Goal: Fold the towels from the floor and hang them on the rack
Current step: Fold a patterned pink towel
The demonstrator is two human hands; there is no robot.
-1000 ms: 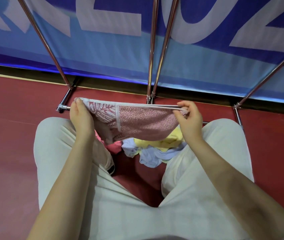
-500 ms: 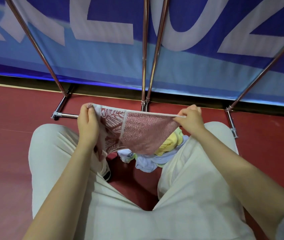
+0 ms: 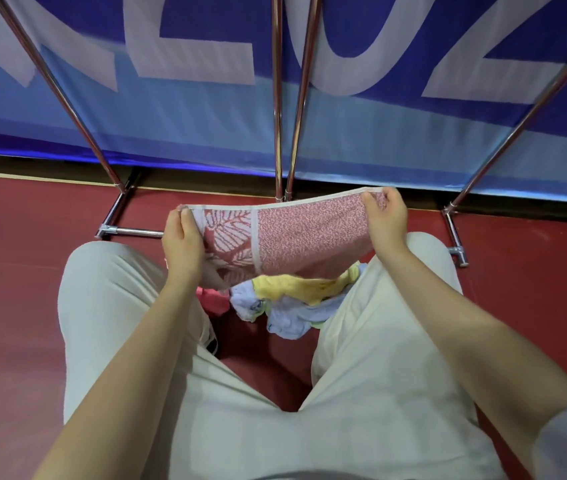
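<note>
The person was crouched low over the red floor (image 3: 15, 306), knees apart, and held one pink towel (image 3: 295, 237) stretched out in the middle of the frame. The left hand (image 3: 181, 244) pinched the towel's left end, fingers curled over the pale hem; the right hand (image 3: 387, 220) pinched the right end a little higher, so the top edge ran taut and slightly uphill to the right. I judged the pull was meant to square the doubled cloth and line up its edges before it went over a bar, since it hung in a short fold, not at full length.

Just below it, between the knees at center frame, lay the pile of waiting towels (image 3: 289, 303). I could make out a yellow one, a pale blue one or perhaps two, and a scrap of pink at the pile's left edge; it was too crumpled for a sure count. They sat close at hand, probably so each could be picked up without shifting.

The rack (image 3: 276, 98) stood just beyond, against a blue banner (image 3: 205, 36) across the top of the frame. Four slanted chrome tubes showed, the middle two close together, with two foot bars on the floor. No towel hung on any part of it in view.
</note>
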